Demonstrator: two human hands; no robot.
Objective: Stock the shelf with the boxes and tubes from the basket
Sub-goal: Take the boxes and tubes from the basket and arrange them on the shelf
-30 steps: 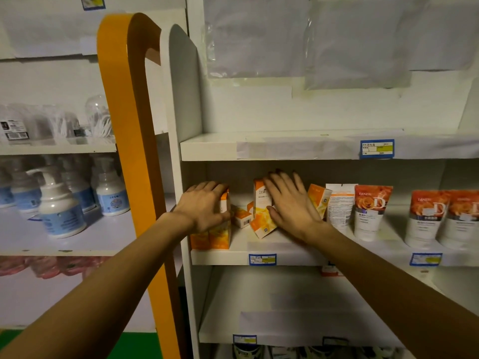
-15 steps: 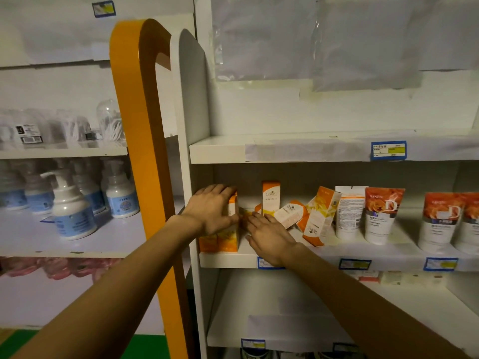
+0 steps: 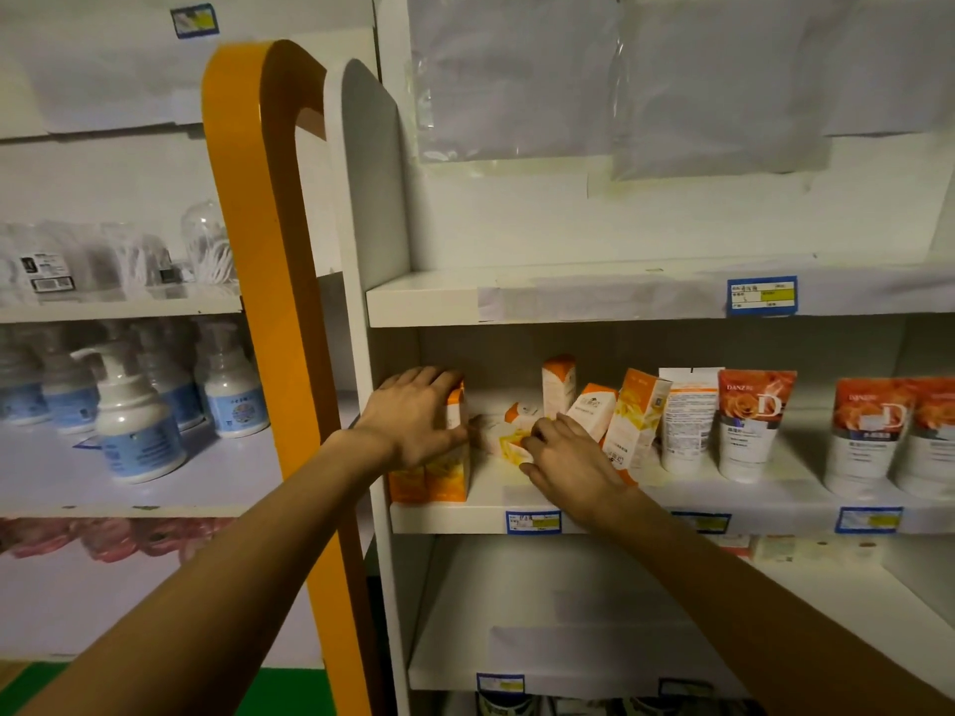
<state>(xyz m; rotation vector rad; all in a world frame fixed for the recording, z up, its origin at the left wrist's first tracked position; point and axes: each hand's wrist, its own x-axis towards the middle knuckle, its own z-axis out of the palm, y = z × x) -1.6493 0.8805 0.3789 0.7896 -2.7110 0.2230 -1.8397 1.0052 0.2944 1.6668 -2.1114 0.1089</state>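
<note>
On the middle shelf [image 3: 775, 503] my left hand [image 3: 416, 421] rests on top of upright orange boxes [image 3: 444, 470] at the shelf's left end, fingers curved over their top edge. My right hand [image 3: 566, 465] reaches in beside them and pinches a small orange-and-white box lying on its side [image 3: 509, 434]. Behind stand another upright orange box [image 3: 557, 382], a leaning white-orange box [image 3: 594, 408] and a taller leaning orange box [image 3: 638, 418]. White tubes with orange rose labels [image 3: 752, 421] stand to the right. The basket is out of view.
An orange-edged divider panel [image 3: 268, 302] separates this unit from the left shelves, which hold pump bottles [image 3: 132, 431]. The shelf above [image 3: 568, 297] and the one below [image 3: 568, 638] are bare. Blue price tags line the shelf edges.
My right hand came down from the upright boxes to the front of the shelf and took hold of the small lying box. Several boxes now lean right. My left hand stayed on the left boxes.
</note>
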